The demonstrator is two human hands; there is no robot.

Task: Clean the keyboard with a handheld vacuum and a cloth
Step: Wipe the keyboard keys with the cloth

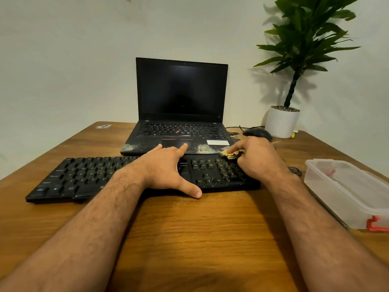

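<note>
Black ridged keyboard (88, 175) under flat left hand (168, 167); right hand (255, 159) fingers pinch crumpled yellowish cloth (231, 154).

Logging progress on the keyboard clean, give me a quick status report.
Left hand flat, steadying keyboard. Right hand pinching cloth at the keyboard's far right corner. No vacuum in view. Laptop close behind, plastic container to the right.

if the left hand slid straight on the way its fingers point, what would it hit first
Likely the laptop: the left hand lies flat on the keyboard, fingers aimed at the laptop's front edge and touchpad. They may already overlap it; depth is unclear.
</note>
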